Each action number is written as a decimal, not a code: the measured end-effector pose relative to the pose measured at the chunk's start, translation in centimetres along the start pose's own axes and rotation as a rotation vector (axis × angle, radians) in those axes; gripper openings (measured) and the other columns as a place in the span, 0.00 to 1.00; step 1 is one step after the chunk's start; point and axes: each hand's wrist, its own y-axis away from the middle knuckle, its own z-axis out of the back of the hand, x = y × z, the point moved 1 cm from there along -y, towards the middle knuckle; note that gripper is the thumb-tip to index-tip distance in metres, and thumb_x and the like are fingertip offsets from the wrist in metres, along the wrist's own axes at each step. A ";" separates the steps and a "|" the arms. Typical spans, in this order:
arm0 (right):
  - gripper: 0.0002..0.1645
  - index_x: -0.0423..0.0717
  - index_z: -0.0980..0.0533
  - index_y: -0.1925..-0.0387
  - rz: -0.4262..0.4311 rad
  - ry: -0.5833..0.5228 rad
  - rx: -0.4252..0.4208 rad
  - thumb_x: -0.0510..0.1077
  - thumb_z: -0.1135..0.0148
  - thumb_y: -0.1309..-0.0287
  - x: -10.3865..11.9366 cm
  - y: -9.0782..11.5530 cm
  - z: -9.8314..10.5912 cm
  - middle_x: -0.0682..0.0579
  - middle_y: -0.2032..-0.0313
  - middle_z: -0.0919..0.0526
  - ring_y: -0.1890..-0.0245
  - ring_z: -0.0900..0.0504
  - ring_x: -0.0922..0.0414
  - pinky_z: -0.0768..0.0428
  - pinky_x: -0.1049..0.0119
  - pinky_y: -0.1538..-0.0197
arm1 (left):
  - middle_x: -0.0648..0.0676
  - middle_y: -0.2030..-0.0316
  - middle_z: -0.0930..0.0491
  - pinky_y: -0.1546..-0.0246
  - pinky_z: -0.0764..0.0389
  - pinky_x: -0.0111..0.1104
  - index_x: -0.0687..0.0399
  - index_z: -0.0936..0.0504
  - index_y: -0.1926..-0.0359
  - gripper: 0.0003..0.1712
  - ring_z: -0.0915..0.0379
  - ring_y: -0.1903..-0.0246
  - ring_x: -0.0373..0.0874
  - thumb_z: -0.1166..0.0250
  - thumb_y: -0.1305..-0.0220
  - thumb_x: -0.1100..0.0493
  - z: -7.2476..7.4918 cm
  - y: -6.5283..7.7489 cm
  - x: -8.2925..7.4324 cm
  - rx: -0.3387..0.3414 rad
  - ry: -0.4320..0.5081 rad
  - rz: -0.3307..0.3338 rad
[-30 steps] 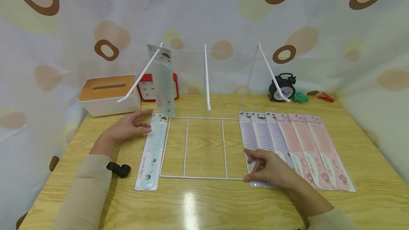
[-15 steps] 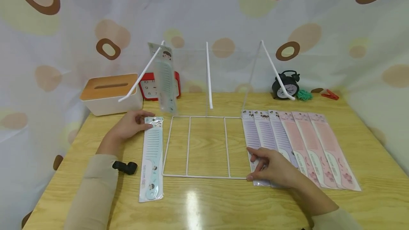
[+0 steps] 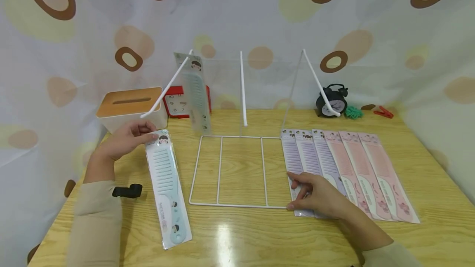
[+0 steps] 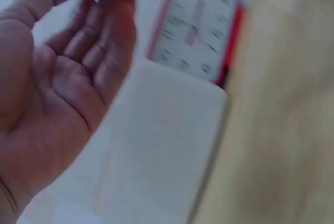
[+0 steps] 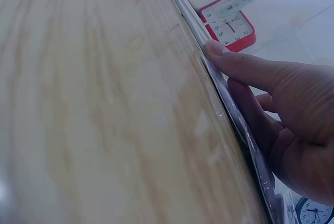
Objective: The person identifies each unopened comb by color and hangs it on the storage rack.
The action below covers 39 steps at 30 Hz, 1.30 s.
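My left hand (image 3: 124,139) pinches the top corner of a bagged light-green comb (image 3: 165,188), thumb over the front. The bag leans out over the table, its lower end toward the near edge. In the left wrist view only a blurred bit of the bag shows between thumb and fingers. My right hand (image 3: 315,195) holds the near right corner of a white wire display rack (image 3: 241,206), thumb at the corner, index finger on the side wire. Another bagged green comb (image 3: 196,94) hangs from the rack's left hook (image 3: 167,85).
Right of the rack lie overlapping bagged purple combs (image 3: 309,147) and pink combs (image 3: 371,168). Behind stand a tissue box (image 3: 130,102), a red clock (image 3: 176,102) and a black alarm clock (image 3: 331,102). A green hair tie (image 3: 353,112) and red clip (image 3: 384,112) lie nearby.
My left hand has taken the bagged green comb by its top and drawn it left and nearer, away from the rack, tilting it. The right hand stays on the rack's corner.
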 end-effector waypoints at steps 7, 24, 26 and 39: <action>0.55 0.31 0.34 0.31 -0.006 -0.001 -0.001 0.51 0.19 0.56 0.0 0.1 0.1 0.49 0.57 0.22 0.71 0.16 0.63 0.20 0.72 0.65 | 0.49 0.66 0.14 0.71 0.17 0.26 0.60 0.16 0.63 0.13 0.19 0.71 0.39 0.38 0.39 0.80 0.0 2.7 -6.2 -0.040 0.398 -0.477; 0.55 0.32 0.34 0.31 -0.018 0.015 0.002 0.52 0.19 0.56 0.4 0.0 0.0 0.50 0.58 0.21 0.71 0.16 0.63 0.21 0.74 0.58 | 0.56 0.70 0.14 0.69 0.26 0.27 0.79 0.17 0.69 0.04 0.24 0.67 0.46 0.31 0.45 0.77 -4.6 5.7 -15.5 -0.472 0.617 -0.893; 0.55 0.32 0.34 0.31 -0.014 0.019 0.002 0.52 0.20 0.56 0.3 0.0 0.0 0.51 0.58 0.21 0.71 0.16 0.64 0.21 0.74 0.58 | 0.57 0.69 0.14 0.71 0.26 0.27 0.79 0.16 0.68 0.04 0.25 0.66 0.46 0.31 0.45 0.77 -4.7 5.5 -15.5 -0.499 0.649 -0.868; 0.56 0.33 0.34 0.30 -0.022 0.009 0.006 0.53 0.19 0.56 0.2 -0.1 0.1 0.51 0.58 0.21 0.70 0.16 0.64 0.23 0.75 0.58 | 0.59 0.61 0.14 0.62 0.22 0.29 0.77 0.16 0.57 0.09 0.22 0.62 0.46 0.37 0.37 0.75 -5.2 4.7 -14.9 -0.332 0.751 -0.841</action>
